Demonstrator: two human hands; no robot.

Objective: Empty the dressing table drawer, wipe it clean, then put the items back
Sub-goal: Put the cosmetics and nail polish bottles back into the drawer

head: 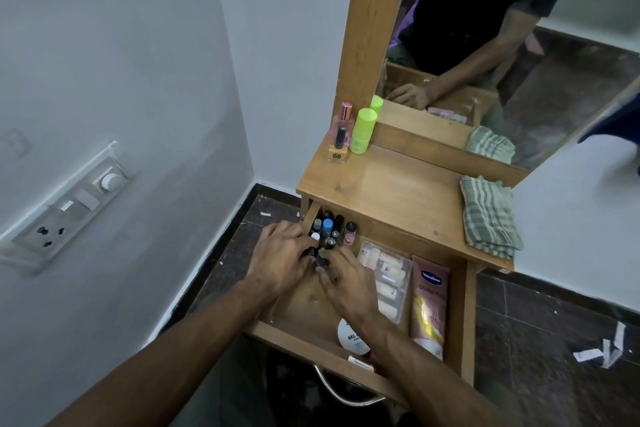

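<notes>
The wooden drawer [460, 315] of the dressing table stands pulled out. In its far left corner is a cluster of several small nail polish bottles [329, 229]. My left hand [280, 256] reaches into that corner, fingers curled round a dark bottle. My right hand [346, 282] is beside it, fingertips pinching a small dark-capped bottle [322, 262]. Also in the drawer lie a clear plastic pouch [388, 279], a pink Vaseline tube [429, 305] and a white round nail remover tub [348, 336], partly hidden by my right forearm.
On the table top [391, 191] stand a pink perfume bottle [343, 125], a yellow nail polish [337, 149] and a green bottle [362, 130]; a folded checked cloth [488, 215] lies at its right. A mirror [502, 45] rises behind. A switchboard [65, 208] is on the left wall.
</notes>
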